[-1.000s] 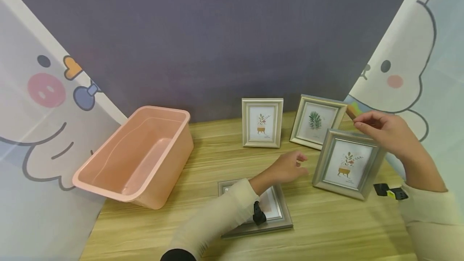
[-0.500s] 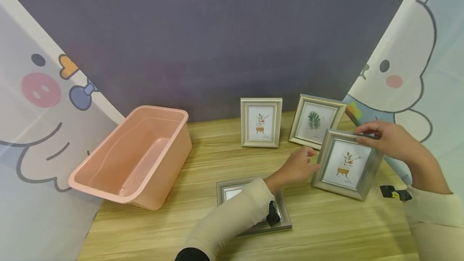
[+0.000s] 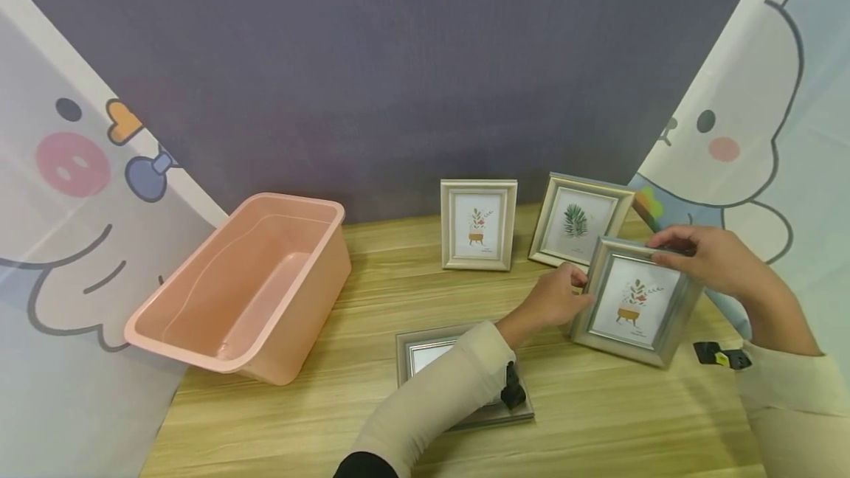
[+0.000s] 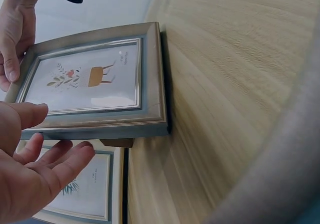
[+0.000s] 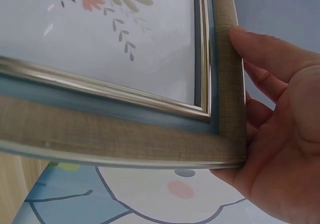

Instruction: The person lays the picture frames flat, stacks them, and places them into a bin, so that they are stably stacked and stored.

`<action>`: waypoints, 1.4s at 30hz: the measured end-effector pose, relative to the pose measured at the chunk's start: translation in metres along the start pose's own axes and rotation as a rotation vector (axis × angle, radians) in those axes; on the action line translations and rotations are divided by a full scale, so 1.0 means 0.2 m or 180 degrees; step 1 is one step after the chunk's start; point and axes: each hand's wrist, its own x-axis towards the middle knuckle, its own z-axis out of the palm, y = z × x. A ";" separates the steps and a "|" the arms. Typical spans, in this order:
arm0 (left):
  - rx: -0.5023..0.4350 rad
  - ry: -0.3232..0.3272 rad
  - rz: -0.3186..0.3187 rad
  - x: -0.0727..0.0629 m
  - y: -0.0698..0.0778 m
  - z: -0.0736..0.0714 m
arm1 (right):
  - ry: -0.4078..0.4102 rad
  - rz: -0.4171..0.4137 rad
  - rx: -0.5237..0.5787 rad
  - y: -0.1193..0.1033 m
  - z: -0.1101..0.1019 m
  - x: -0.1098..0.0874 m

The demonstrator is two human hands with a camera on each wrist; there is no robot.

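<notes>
A grey-silver picture frame [image 3: 634, 305] with a potted-plant print stands tilted on the right of the table. My right hand [image 3: 720, 257] grips its upper right corner; in the right wrist view the thumb [image 5: 270, 51] lies along the border, with the other fingers partly hidden behind. At the frame's left edge is my left hand [image 3: 551, 297], its thumb in front and its fingers [image 4: 70, 166] spread loosely beside and behind the edge. Whether they press on it cannot be told. Under my left forearm another grey frame [image 3: 412, 345] lies face up, partly covered.
Two pale gold frames stand at the back: one with a plant-pot print [image 3: 478, 260], one with a green leaf [image 3: 544, 238], the latter close behind the grey frame. A pink plastic tub [image 3: 312, 293] is on the left. Cartoon-printed sheets flank the wooden table [image 3: 372, 293].
My left hand has moved right, up to the grey frame's left edge. My right hand has come down from above the frame's top corner and taken hold there. The frame looks nearly still.
</notes>
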 end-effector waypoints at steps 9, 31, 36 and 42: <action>0.0241 0.0016 -0.0026 0.03 0.02 0.01 | -0.0005 0.0027 -0.0022 0.00 0.00 0.00; 0.0213 0.0067 0.0209 0.00 0.05 -0.08 | 0.0229 -0.0150 -0.0215 -0.09 -0.06 0.00; 0.0325 0.0138 0.0324 -0.02 0.06 -0.14 | 0.0375 -0.0149 -0.0188 -0.13 -0.07 0.00; 0.0487 0.0232 0.0380 -0.03 0.06 -0.20 | 0.0446 -0.0138 -0.0077 -0.18 -0.08 0.03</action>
